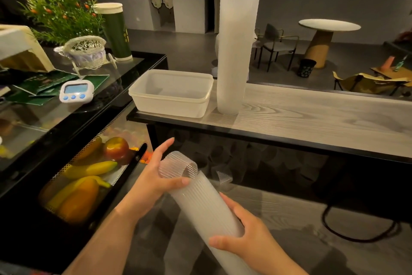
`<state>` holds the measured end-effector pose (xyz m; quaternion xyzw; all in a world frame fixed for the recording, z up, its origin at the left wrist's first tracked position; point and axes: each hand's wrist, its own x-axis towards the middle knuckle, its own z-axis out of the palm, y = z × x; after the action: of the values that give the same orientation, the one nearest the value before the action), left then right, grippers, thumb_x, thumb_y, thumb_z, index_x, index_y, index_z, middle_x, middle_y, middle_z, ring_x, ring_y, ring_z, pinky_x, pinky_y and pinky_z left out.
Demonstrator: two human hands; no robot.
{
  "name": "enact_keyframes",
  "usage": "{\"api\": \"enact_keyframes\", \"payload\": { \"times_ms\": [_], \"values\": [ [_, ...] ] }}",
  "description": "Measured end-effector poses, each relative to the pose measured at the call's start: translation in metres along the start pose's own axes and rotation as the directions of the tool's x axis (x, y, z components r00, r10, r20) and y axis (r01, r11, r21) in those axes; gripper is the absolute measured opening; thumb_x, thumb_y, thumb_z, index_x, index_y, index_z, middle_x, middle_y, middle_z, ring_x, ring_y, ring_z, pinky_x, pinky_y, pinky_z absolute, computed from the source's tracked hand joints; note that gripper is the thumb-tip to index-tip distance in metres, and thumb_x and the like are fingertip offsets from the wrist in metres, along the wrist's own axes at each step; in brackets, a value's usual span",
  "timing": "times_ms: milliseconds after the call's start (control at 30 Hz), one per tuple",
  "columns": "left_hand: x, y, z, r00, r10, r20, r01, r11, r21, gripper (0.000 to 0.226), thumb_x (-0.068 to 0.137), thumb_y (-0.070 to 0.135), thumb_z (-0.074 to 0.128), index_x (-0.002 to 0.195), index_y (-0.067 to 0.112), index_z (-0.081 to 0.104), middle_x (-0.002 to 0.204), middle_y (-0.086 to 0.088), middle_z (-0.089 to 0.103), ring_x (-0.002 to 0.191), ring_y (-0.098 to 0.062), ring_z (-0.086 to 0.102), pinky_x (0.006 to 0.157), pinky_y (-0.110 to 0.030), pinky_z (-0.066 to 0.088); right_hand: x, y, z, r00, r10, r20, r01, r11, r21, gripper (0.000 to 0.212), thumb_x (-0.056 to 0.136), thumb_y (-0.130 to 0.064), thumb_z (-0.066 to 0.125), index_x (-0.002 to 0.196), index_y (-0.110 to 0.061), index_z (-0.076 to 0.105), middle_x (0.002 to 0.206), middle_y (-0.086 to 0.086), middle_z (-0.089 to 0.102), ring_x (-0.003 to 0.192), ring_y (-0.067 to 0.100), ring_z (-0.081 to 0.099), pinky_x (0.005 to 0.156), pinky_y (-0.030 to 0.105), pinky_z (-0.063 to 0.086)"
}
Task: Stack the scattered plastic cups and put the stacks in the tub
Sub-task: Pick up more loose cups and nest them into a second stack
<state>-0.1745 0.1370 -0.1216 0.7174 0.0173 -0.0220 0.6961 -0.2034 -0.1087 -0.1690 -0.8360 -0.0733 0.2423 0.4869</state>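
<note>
Cups, ribbed translucent plastic, head view. Held stack [207, 212] lies tilted below the tabletop [312, 118] edge. Right hand [249, 243] grips its lower part, fingers wrapped round it. Left hand [153, 176] holds a single cup [178, 164] at the stack's upper end, thumb on it, index finger extended. Tall stack [236, 52] stands upright on the tabletop, just beside the white tub [171, 93]. Tub interior shows no cups. Fruit bin [84, 176] lower left.

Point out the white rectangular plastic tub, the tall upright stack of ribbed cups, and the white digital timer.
white rectangular plastic tub [169, 105]: head view, front wall.
tall upright stack of ribbed cups [236, 52]: head view, mid-side.
white digital timer [75, 89]: head view, screen.
</note>
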Motion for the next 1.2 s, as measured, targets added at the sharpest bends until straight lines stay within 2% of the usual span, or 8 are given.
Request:
{"api": "enact_keyframes", "payload": {
  "times_ms": [233,567,700,833,933,1033,1133,1200],
  "values": [
    [-0.005,0.016,-0.003,0.993,0.016,0.115,-0.067,0.888,0.454,0.062,0.065,0.069,0.072,0.120,0.072,0.041,0.128,0.031,0.042,0.118,0.003,0.046,0.085,-0.016,0.044,-0.008,-0.004,-0.003,0.999,-0.046,0.002,0.046,0.999,0.002,0.106,0.045,-0.083,0.076,0.135,-0.073,0.020,0.135,-0.032,0.041,0.121,0.000,0.047,0.105,0.036,0.046],
    [-0.013,0.038,0.006,0.983,-0.052,0.174,-0.064,0.798,0.600,0.036,0.093,0.051,0.055,0.123,0.065,0.042,0.126,0.022,0.046,0.114,-0.001,0.048,0.085,-0.016,0.044,-0.016,-0.009,-0.003,0.995,-0.097,-0.019,0.097,0.995,0.031,0.105,0.047,-0.080,0.077,0.138,-0.067,0.026,0.133,-0.034,0.043,0.120,-0.004,0.047,0.105,0.031,0.045],
    [-0.020,0.028,0.016,0.939,-0.198,0.279,0.025,0.853,0.521,0.053,0.084,0.081,0.034,0.136,0.070,0.032,0.146,0.028,0.033,0.135,0.000,0.033,0.114,-0.035,0.029,-0.013,-0.008,0.001,0.995,-0.093,-0.034,0.095,0.992,0.080,0.099,0.053,-0.066,0.083,0.136,-0.068,0.029,0.130,-0.033,0.047,0.117,-0.004,0.051,0.101,0.029,0.048],
    [-0.007,0.027,0.016,0.814,-0.379,0.441,0.352,0.925,0.146,0.043,0.097,0.066,0.028,0.140,0.071,0.023,0.155,0.030,0.029,0.143,0.006,0.021,0.114,-0.025,0.020,-0.006,-0.003,0.002,0.997,-0.072,-0.034,0.074,0.995,0.068,0.100,0.052,-0.070,0.082,0.137,-0.067,0.029,0.133,-0.032,0.047,0.119,-0.005,0.050,0.103,0.031,0.047],
    [0.023,0.004,-0.012,0.950,-0.311,-0.002,0.310,0.946,0.092,0.052,0.098,0.063,0.032,0.147,0.044,0.037,0.148,0.008,0.049,0.137,-0.015,0.044,0.106,-0.039,0.037,0.001,-0.001,-0.001,0.997,-0.054,-0.062,0.056,0.998,0.042,0.102,0.056,-0.074,0.076,0.142,-0.062,0.023,0.134,-0.034,0.042,0.119,-0.004,0.048,0.101,0.030,0.048],
    [0.049,-0.041,-0.054,0.886,-0.232,-0.401,0.444,0.672,0.593,0.061,0.097,0.051,0.053,0.149,0.021,0.041,0.145,-0.014,0.050,0.131,-0.033,0.049,0.105,-0.041,0.040,0.003,0.003,-0.005,0.996,-0.024,-0.085,0.025,1.000,0.014,0.098,0.059,-0.073,0.074,0.140,-0.065,0.018,0.129,-0.035,0.041,0.115,-0.001,0.049,0.097,0.031,0.051],
    [0.049,-0.095,-0.078,0.833,-0.373,-0.409,0.514,0.245,0.822,0.069,0.088,0.050,0.061,0.146,0.019,0.040,0.144,-0.016,0.045,0.129,-0.034,0.050,0.104,-0.037,0.044,0.002,0.011,-0.005,0.993,0.005,-0.116,-0.002,1.000,0.019,0.099,0.055,-0.073,0.076,0.139,-0.066,0.023,0.132,-0.031,0.046,0.116,-0.001,0.050,0.100,0.032,0.049],
    [0.044,-0.129,-0.087,0.830,-0.410,-0.378,0.485,0.196,0.852,0.077,0.081,0.057,0.062,0.149,0.031,0.035,0.150,-0.013,0.037,0.132,-0.033,0.048,0.106,-0.038,0.044,0.002,0.011,-0.003,0.994,0.029,-0.103,-0.026,0.999,0.022,0.101,0.054,-0.072,0.077,0.140,-0.065,0.023,0.132,-0.026,0.047,0.116,0.000,0.050,0.100,0.031,0.047]
  ]
}}
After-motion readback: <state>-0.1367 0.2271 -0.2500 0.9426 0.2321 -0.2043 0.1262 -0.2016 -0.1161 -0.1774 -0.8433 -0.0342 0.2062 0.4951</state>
